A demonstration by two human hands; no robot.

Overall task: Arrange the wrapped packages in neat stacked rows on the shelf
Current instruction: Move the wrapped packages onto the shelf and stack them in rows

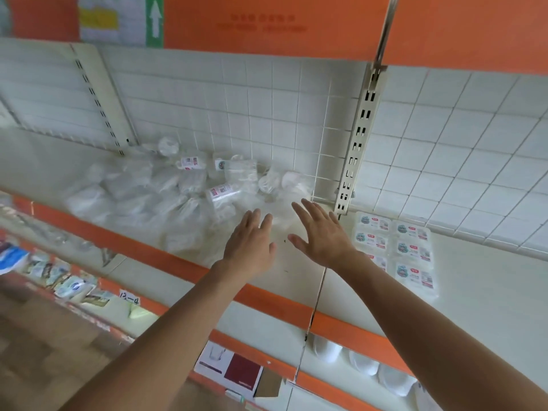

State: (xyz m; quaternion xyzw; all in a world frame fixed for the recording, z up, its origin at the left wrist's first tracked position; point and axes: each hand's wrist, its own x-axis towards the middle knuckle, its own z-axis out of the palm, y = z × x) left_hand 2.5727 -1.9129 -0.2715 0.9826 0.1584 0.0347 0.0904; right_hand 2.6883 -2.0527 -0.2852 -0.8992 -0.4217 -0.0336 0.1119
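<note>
Your left hand (pixel 250 241) and right hand (pixel 321 229): both flat, fingers spread, holding nothing, reaching over shelf (pixel 489 292) at heap's near edge. Contact with nearest wrap unclear. Wrapped packages (pixel 154 200) lie jumbled toward shelf's back left, against back panel (pixel 267 99). Labelled packs (pixel 412 253) sit in tidy rows to right. Judgement: clear film likely slick, contents light, thin, crushable. Take each pack by both ends, palms cupping body, not loose wrap. Squeeze gently.
</note>
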